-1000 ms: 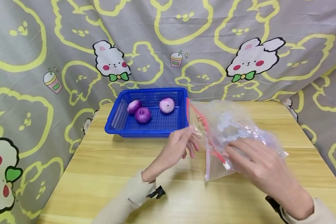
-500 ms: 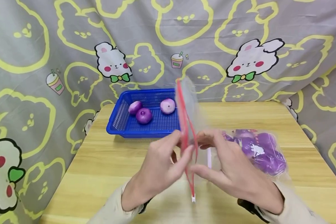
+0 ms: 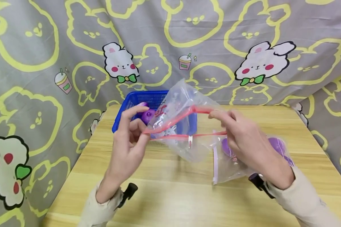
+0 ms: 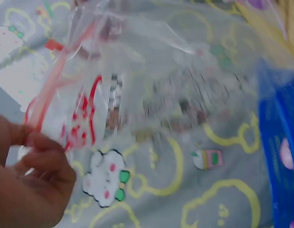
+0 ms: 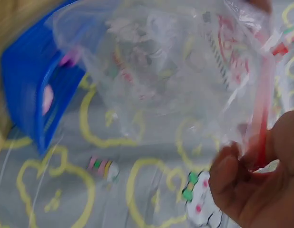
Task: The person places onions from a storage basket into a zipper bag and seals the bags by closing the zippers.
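A clear zip bag (image 3: 191, 94) with a red zip edge and red print hangs between my two hands, its mouth parted towards me. My left hand (image 3: 126, 149) pinches the left end of the red edge between thumb and finger. At the other end, my right hand (image 3: 248, 143) pinches the edge near the corner. A white slider (image 3: 190, 141) sits on the nearer lip. Both wrist views show the bag stretched out, blurred by motion. Behind it, the blue basket (image 3: 120, 115) is partly covered; a purple onion (image 3: 148, 117) shows inside, with another partly hidden.
On the table's right lies a second clear bag (image 3: 220, 170) with a lilac zip edge and purple onions inside, partly under my right hand. Bare wooden tabletop (image 3: 170, 198) lies in front. A patterned grey cloth (image 3: 210, 41) hangs along the back and sides.
The red-edged bag has come off the other bag at the right and moved left, in front of the basket. My hands have since spread apart, and its mouth has widened.
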`<control>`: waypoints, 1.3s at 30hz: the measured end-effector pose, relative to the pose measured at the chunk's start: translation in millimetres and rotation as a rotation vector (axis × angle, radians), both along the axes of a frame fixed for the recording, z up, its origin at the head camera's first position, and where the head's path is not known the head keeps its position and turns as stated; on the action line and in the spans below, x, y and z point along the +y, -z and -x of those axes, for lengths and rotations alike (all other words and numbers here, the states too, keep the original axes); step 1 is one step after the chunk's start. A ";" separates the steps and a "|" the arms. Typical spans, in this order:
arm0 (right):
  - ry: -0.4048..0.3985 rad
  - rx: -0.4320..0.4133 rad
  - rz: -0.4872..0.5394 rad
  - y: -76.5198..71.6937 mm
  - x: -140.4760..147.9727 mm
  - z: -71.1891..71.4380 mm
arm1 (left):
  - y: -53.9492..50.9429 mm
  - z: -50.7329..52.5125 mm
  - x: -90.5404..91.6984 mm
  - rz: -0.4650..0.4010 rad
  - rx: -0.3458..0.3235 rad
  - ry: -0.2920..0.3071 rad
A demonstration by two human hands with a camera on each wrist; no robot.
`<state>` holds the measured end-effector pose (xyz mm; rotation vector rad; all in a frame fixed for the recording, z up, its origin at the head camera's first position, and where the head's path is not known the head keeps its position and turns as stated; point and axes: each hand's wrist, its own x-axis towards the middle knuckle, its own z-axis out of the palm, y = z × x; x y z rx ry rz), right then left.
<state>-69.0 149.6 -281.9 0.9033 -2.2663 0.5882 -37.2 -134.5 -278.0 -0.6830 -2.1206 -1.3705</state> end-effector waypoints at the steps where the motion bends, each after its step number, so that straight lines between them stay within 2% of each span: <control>1: 0.017 -0.027 -0.033 0.6 3.9 0.7 | 0.8 1.5 -2.7 0.044 -0.030 0.005; 4: 0.018 -0.133 -0.128 1.7 9.0 2.2 | 2.7 3.1 -5.9 0.259 -0.049 -0.018; 7: 0.022 -0.281 -0.188 0.7 8.6 3.3 | 2.2 0.8 -4.1 0.442 0.042 -0.050; 9: 0.030 -0.341 -0.201 -0.2 7.9 4.3 | 0.8 -0.6 -1.3 0.518 0.126 -0.038; 11: 0.024 -0.361 -0.190 -1.3 4.8 5.3 | -1.8 -2.1 1.0 0.564 0.197 -0.017; 13: -0.003 -0.352 -0.163 -1.4 0.1 6.5 | -3.8 -1.6 2.9 0.605 0.225 0.004; 16: -0.081 -0.332 -0.143 -0.3 -7.9 8.1 | -2.6 3.7 3.7 0.677 0.191 -0.028; 18: -0.150 -0.323 -0.177 1.9 -12.3 7.7 | 2.5 10.9 4.1 0.721 0.091 -0.025; 21: -0.202 -0.373 -0.275 6.9 -15.8 5.6 | 16.0 23.1 5.9 0.751 -0.031 0.005; 23: -0.169 -0.407 -0.341 12.0 -16.7 5.4 | 25.5 28.6 8.4 0.762 -0.059 0.027; 24: -0.135 -0.432 -0.364 15.0 -16.7 6.0 | 29.8 30.2 9.5 0.773 -0.039 0.026; 27: -0.029 -0.490 -0.434 26.3 -16.5 10.2 | 38.4 29.8 13.5 0.856 0.045 -0.068; 30: 0.036 -0.502 -0.496 38.6 -17.2 14.1 | 41.0 26.6 18.2 0.964 0.074 -0.205; 32: 0.089 -0.454 -0.526 44.9 -18.3 15.6 | 40.8 23.4 20.9 1.027 0.074 -0.294; 34: 0.155 -0.398 -0.531 47.3 -18.5 15.5 | 40.3 19.5 22.7 1.059 0.066 -0.345; 37: 0.245 -0.326 -0.528 41.8 -15.2 11.8 | 38.6 10.3 25.5 1.084 0.063 -0.377; 39: 0.249 -0.319 -0.506 34.3 -11.1 7.3 | 35.8 3.2 27.8 1.086 0.064 -0.363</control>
